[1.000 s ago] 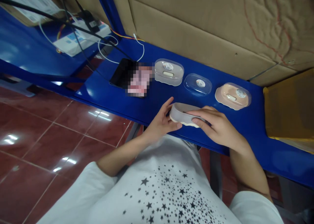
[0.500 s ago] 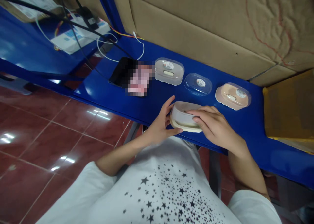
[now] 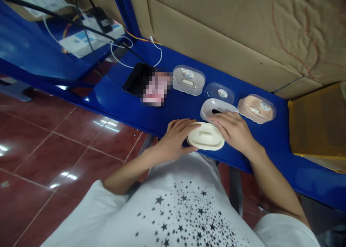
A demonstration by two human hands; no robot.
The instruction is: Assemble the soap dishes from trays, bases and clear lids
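A cream oval tray [image 3: 207, 136] with a raised ridge in its middle lies near the table's front edge. My left hand [image 3: 180, 137] grips its left end, thumb on the near rim and fingers along the far side. Just beyond the tray is a pale grey oval cover [image 3: 207, 110] with a dark slot in its top. My right hand [image 3: 234, 128] has its fingers bent over the cover's near right side, partly hiding the slot. The right fingertips are also close to the tray's far right rim; whether they touch it is unclear.
Behind stand a clear-lidded pale box [image 3: 188, 88], a clear lid [image 3: 218, 92] and a clear-lidded peach box [image 3: 255, 115]. A black-cased device [image 3: 136, 77] with a blurred screen lies left. A taped carton [image 3: 319, 120] stands right; cables and a power strip [image 3: 81, 47] are far left.
The pale grey cover has come off the cream tray and moved to its far side with my right hand. The tray's inner face now shows. My left hand has stayed around the tray.
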